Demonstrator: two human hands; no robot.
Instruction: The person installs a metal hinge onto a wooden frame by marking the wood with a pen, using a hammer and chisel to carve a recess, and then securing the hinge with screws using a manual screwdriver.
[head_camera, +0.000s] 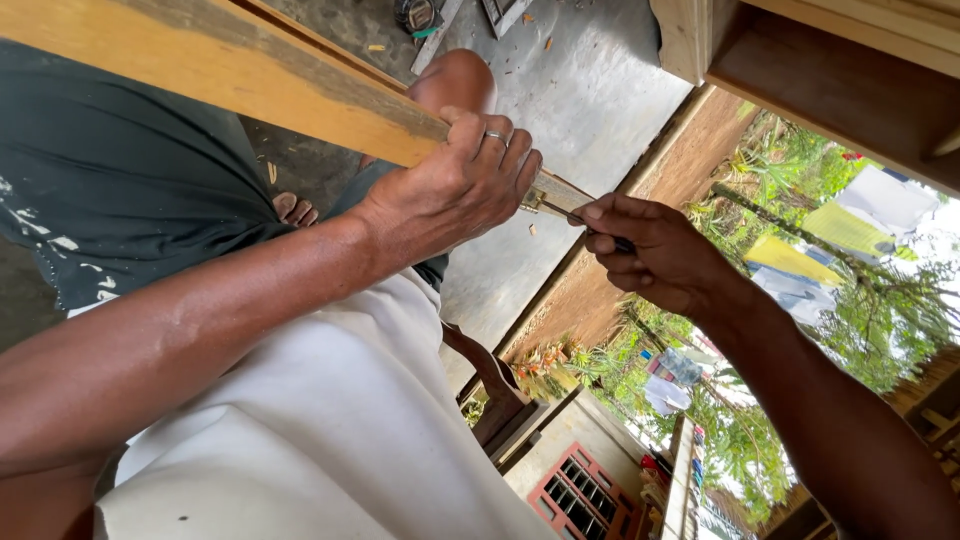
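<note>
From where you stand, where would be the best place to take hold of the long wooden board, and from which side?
Grip the wooden board on its bare middle stretch, above the left hand clamping its lower end. Come across the narrow faces, since the board is long, flat and tilted. Stay clear of the tip, where the right hand works a thin dark tool.

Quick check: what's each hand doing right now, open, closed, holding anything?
Left hand: closed around the end of the long wooden plank.
Right hand: closed in a pinch grip on a thin dark tool, its tip at the plank's end.
</note>
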